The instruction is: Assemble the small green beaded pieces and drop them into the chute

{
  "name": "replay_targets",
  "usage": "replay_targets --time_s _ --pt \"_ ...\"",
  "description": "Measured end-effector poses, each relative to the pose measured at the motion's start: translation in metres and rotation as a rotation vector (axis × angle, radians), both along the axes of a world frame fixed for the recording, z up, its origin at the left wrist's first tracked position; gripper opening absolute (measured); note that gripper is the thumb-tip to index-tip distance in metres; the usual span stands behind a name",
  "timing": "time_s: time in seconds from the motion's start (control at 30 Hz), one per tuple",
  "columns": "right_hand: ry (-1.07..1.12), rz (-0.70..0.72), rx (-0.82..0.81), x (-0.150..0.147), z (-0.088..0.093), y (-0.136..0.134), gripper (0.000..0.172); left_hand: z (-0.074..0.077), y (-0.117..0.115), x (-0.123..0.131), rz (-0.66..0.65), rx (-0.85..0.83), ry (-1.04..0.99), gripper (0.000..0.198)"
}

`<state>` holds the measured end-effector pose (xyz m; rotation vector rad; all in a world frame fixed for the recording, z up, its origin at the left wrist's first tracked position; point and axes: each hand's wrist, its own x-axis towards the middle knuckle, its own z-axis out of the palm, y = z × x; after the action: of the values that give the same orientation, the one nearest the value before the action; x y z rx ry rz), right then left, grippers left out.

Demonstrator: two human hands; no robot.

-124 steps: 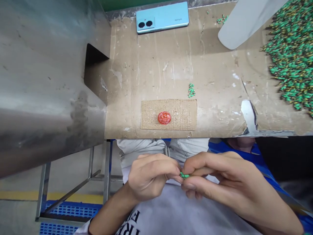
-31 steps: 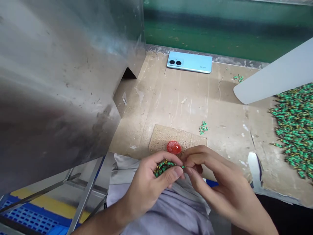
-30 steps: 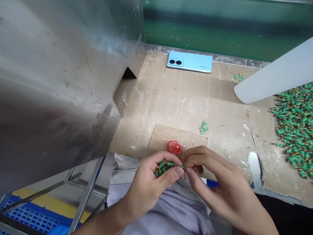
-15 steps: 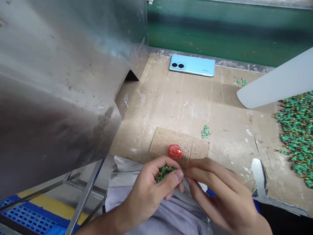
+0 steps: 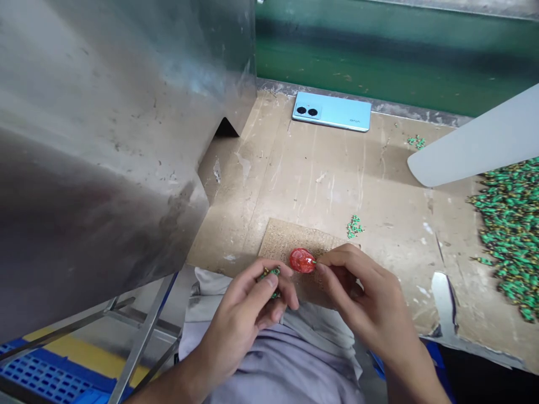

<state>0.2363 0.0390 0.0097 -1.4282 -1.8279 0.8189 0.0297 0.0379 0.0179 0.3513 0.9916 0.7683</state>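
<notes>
My left hand [image 5: 248, 306] is curled around a clump of small green-and-gold pieces [image 5: 272, 273], too small for me to name their kind. My right hand [image 5: 362, 292] pinches one small green piece [image 5: 314, 262] between thumb and fingertip. The tip of that piece meets the right edge of a glossy red blob [image 5: 301, 260], wet-looking and oval. Under the blob lies a speckled cardboard piece [image 5: 278, 238], its right part hidden by my right hand.
A loose cluster of green pieces [image 5: 354, 226] lies beyond my right hand. To the right spreads a large pile of them [image 5: 511, 235], beneath a white slanted panel [image 5: 475, 140]. A light-blue phone [image 5: 332, 112] rests at the back. Sheet metal [image 5: 126, 140] walls the left.
My hands have moved apart. The right one has gone forward to the red blob with a green piece, while the left has drawn slightly left with its clump.
</notes>
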Motion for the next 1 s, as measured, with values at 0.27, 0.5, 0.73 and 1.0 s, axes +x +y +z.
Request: replay_targets --time_s 0.27,0.5,0.73,1.0 --pt "-0.041 0.051 0.020 0.001 0.003 0.003 0.012 -0.005 0.003 -0.002 0.011 0.075 0.089 0.026" --pt "-0.102 0.123 0.011 0.003 0.009 0.006 0.012 -0.009 -0.001 0.001 -0.090 0.206 0.229 0.026" --pt "-0.181 0.176 0.043 0.005 0.015 0.010 0.011 -0.006 -0.001 0.001 -0.092 0.205 0.233 0.022" --pt "-0.151 0.105 0.031 0.016 0.022 0.006 0.011 -0.013 -0.006 -0.006 -0.144 0.239 0.241 0.023"
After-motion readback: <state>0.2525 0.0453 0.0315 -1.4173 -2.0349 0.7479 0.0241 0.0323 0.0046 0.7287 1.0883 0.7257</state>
